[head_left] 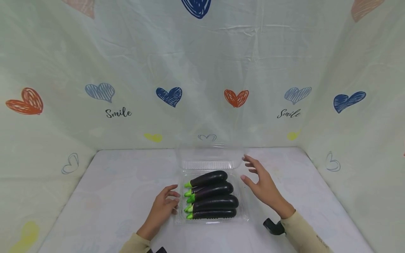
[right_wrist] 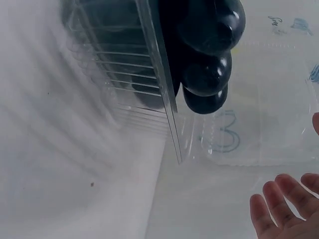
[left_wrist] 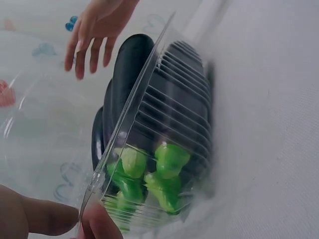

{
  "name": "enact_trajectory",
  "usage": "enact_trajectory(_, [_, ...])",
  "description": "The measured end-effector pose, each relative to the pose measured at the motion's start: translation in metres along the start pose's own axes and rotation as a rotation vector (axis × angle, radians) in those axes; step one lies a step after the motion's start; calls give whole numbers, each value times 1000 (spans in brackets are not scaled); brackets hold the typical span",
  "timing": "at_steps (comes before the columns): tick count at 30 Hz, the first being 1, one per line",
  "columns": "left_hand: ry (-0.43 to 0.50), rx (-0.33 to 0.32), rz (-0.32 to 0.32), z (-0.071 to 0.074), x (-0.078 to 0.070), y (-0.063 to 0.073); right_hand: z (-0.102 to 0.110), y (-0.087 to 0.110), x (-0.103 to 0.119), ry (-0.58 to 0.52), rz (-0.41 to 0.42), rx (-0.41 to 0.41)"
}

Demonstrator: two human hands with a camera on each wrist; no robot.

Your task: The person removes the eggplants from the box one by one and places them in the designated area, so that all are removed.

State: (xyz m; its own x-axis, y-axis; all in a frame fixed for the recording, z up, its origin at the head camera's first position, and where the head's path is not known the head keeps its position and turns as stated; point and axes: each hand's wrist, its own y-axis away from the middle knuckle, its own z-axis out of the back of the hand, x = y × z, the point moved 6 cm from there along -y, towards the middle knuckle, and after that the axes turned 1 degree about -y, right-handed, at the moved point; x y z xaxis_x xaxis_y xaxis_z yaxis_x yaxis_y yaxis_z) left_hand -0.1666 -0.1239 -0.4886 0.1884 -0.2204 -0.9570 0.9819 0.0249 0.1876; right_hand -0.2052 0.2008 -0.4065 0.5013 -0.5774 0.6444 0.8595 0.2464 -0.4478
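Observation:
A clear plastic clamshell box [head_left: 242,214] lies on the table with its lid [head_left: 209,154] folded back toward the wall. Several dark eggplants [head_left: 215,202] with green stem ends fill the base, stems pointing left. At the box's left side, my left hand [head_left: 161,209] pinches the rim between thumb and finger, as the left wrist view shows by the rim [left_wrist: 92,189]. My right hand [head_left: 264,186] is raised beside the lid's right edge, fingers spread and holding nothing. In the right wrist view its fingertips [right_wrist: 284,191] stand apart from the lid.
The white table [head_left: 104,196] ends at a pale wall sheet [head_left: 202,63] printed with hearts and "Smile". A black wrist camera [head_left: 273,226] sits by the right sleeve [head_left: 303,233].

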Motion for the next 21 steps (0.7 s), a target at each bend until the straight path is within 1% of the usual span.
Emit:
enact_trajectory(5, [-3,3,30,-1,2,-1,-2,-8,-6,-44,-35,37])
enact_trajectory(11, [-9,8,53,0,2,0,-4,-14,-11,-88,-40,67])
enact_trajectory(21, [9,11,70,-1,6,1,-13,-22,-23,-116,-50,98])
